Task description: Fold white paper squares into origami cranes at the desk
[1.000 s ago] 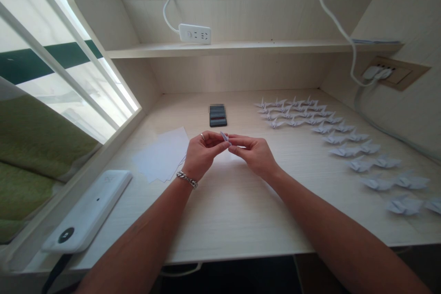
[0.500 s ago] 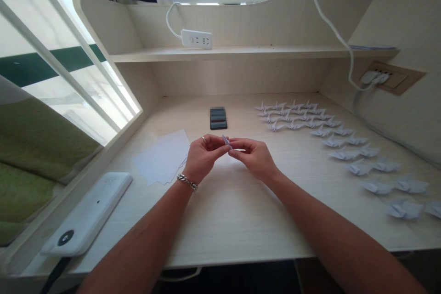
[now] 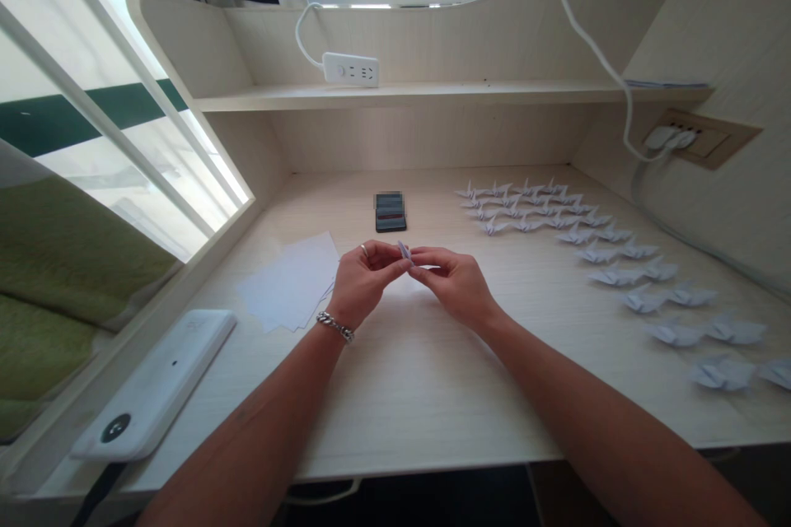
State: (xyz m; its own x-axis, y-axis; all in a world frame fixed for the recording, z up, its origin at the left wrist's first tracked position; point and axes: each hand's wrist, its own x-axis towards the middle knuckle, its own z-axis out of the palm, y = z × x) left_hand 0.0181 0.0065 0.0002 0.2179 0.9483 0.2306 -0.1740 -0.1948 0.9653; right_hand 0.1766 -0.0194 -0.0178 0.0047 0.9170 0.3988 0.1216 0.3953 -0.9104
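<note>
A small piece of folded white paper [image 3: 404, 251] is pinched between my two hands above the middle of the desk. My left hand [image 3: 366, 276], with a ring and a chain bracelet, closes its thumb and fingers on the paper from the left. From the right, the thumb and fingertips of my right hand [image 3: 454, 280] grip its other side. Most of the paper is hidden by my fingers. Left of my hands lies a loose stack of white paper sheets [image 3: 290, 280]. Rows of folded paper cranes [image 3: 578, 235] stand on the right side of the desk.
A dark phone [image 3: 390, 212] lies beyond my hands. At the left edge sits a long white device [image 3: 161, 383] with a black strap. A white power strip [image 3: 351, 70] rests on the shelf [image 3: 432, 95]. Its cable runs to a wall socket [image 3: 704, 138] at the right.
Hardly anything differs. Both hands hold the folded paper in the same place, with only a slight shift of the fingers and of the camera view.
</note>
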